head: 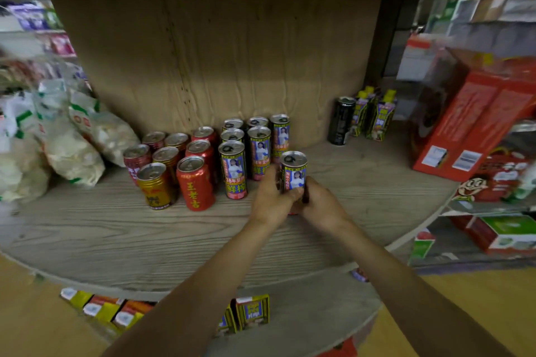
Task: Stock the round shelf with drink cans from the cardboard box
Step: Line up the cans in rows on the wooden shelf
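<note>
A tall drink can (pixel 293 169) with a blue and yellow label stands upright on the round wooden shelf (pixel 116 235), just right of a block of several matching cans (pixel 233 168). My left hand (pixel 271 200) and my right hand (pixel 320 206) both grip its lower half from either side. Left of the tall cans stand several shorter red cans (pixel 195 182) and a gold can (pixel 153 185). No cardboard box of cans is in view.
Plastic bags of snacks (pixel 72 139) lie on the shelf's left. A black can (pixel 341 120) and drink cartons (pixel 377 116) stand at the back right. Red gift boxes (pixel 464 124) lean at the right. Small cartons (pixel 252 311) sit on the lower shelf. A curved board backs the shelf.
</note>
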The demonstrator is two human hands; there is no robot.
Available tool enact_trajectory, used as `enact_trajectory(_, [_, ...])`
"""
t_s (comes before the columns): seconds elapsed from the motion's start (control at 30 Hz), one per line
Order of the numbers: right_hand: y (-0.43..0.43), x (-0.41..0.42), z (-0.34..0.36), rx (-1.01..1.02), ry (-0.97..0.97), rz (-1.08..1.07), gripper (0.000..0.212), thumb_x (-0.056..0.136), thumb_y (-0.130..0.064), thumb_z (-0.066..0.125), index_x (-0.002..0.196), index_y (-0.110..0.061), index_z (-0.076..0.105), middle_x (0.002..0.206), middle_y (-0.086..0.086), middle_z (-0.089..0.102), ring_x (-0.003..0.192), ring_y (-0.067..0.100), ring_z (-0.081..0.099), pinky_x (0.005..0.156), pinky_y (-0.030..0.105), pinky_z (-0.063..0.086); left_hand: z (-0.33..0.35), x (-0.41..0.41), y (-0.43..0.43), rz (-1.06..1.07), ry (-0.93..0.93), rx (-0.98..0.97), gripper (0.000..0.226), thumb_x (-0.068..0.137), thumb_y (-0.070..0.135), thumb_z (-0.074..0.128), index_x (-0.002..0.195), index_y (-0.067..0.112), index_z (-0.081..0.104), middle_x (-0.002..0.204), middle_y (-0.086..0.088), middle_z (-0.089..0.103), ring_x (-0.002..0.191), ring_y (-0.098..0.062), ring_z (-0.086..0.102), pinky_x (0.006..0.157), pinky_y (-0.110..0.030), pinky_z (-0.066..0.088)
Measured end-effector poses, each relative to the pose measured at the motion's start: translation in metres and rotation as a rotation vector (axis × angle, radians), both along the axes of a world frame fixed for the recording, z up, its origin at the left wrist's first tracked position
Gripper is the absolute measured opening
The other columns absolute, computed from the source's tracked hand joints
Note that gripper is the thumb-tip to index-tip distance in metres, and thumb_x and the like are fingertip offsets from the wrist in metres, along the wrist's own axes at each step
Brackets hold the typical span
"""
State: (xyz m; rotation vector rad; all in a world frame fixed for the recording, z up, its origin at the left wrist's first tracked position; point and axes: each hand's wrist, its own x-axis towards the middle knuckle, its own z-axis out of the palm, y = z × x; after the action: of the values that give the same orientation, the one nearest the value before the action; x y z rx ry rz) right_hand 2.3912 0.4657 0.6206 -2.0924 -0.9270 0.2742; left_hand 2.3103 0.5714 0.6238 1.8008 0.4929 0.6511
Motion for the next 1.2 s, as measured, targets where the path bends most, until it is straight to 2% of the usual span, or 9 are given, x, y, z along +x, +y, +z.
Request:
enact_trajectory(0.1, [0.008,0.014,-0.002,0.007,-0.011,-0.004,0.062,0.069,-0.038,0.076,0.126,-0.021,0.057,0.119,0.003,0.071,0.109,0.022,0.067,0.090,0.038,0.054,0.004,0.012,0.004,0.021,0.026,0.024,0.063,0.078,0.011,0.081,0.134,0.015,0.052,0.115,0.001,0.070,0.105,-0.013,0.066,0.092,-0.025,0.050])
enact_trajectory(0.2, [0.018,0.029,-0.003,0.013,-0.010,-0.003,0.059,0.073,-0.032,0.079,0.125,-0.019,0.056,0.119,0.005,0.071,0.109,0.023,0.067,0.090,0.037,0.054,0.009,0.020,0.009,0.046,0.067,0.064,0.058,0.083,0.011,0.078,0.135,0.016,0.053,0.113,0.003,0.068,0.101,-0.009,0.063,0.074,0.001,0.038])
enact_trajectory(0.23, [0.021,0.032,-0.003,0.024,-0.003,-0.003,0.060,0.071,-0.033,0.079,0.125,-0.019,0.057,0.119,0.005,0.071,0.109,0.023,0.067,0.090,0.039,0.055,0.010,0.022,0.011,0.049,0.085,0.080,0.058,0.085,0.014,0.077,0.136,0.017,0.051,0.117,0.002,0.068,0.102,-0.008,0.062,0.070,0.004,0.036])
enact_trajectory(0.3, [0.028,0.040,-0.004,0.052,0.002,-0.002,0.059,0.071,-0.032,0.079,0.125,-0.020,0.058,0.119,0.005,0.071,0.109,0.023,0.067,0.091,0.040,0.055,0.013,0.026,0.016,0.065,0.117,0.104,0.059,0.089,0.021,0.075,0.141,0.018,0.048,0.125,0.001,0.066,0.105,-0.007,0.059,0.069,0.002,0.033])
enact_trajectory(0.4, [0.038,0.049,-0.006,0.041,-0.014,-0.018,0.048,0.081,-0.025,0.078,0.123,-0.016,0.058,0.119,0.008,0.070,0.108,0.025,0.066,0.086,0.035,0.052,0.013,0.031,0.022,0.094,0.147,0.136,0.059,0.093,0.031,0.070,0.146,0.021,0.044,0.130,0.000,0.066,0.117,-0.015,0.062,0.087,-0.016,0.040])
enact_trajectory(0.53, [0.050,0.063,-0.011,0.042,-0.023,-0.060,0.044,0.084,-0.028,0.073,0.123,-0.015,0.056,0.121,0.012,0.069,0.112,0.030,0.065,0.088,0.038,0.052,-0.002,0.034,0.025,0.096,0.162,0.133,0.061,0.096,0.025,0.065,0.150,0.021,0.038,0.131,-0.003,0.065,0.121,-0.021,0.063,0.101,-0.033,0.048])
enact_trajectory(0.77, [0.069,0.073,-0.011,0.027,-0.016,-0.098,0.049,0.080,-0.030,0.080,0.122,-0.014,0.060,0.119,0.011,0.070,0.110,0.029,0.065,0.085,0.034,0.050,-0.017,0.037,0.031,0.045,0.222,0.104,0.069,0.097,0.024,0.063,0.157,0.020,0.028,0.141,-0.001,0.059,0.129,-0.017,0.057,0.099,-0.018,0.036])
enact_trajectory(0.97, [0.076,0.078,-0.015,0.044,0.003,-0.119,0.051,0.082,-0.032,0.079,0.122,-0.014,0.054,0.118,0.012,0.071,0.110,0.030,0.066,0.084,0.036,0.050,-0.018,0.045,0.038,0.008,0.242,0.081,0.072,0.099,0.030,0.061,0.160,0.024,0.022,0.147,0.000,0.054,0.135,-0.016,0.053,0.113,-0.027,0.036])
enact_trajectory(1.2, [0.080,0.079,-0.013,0.057,-0.015,-0.116,0.045,0.088,-0.027,0.074,0.121,-0.009,0.051,0.116,0.017,0.069,0.108,0.035,0.064,0.076,0.033,0.044,-0.018,0.049,0.041,-0.011,0.286,0.052,0.075,0.100,0.039,0.056,0.161,0.025,0.016,0.150,0.001,0.051,0.139,-0.017,0.048,0.117,-0.029,0.032])
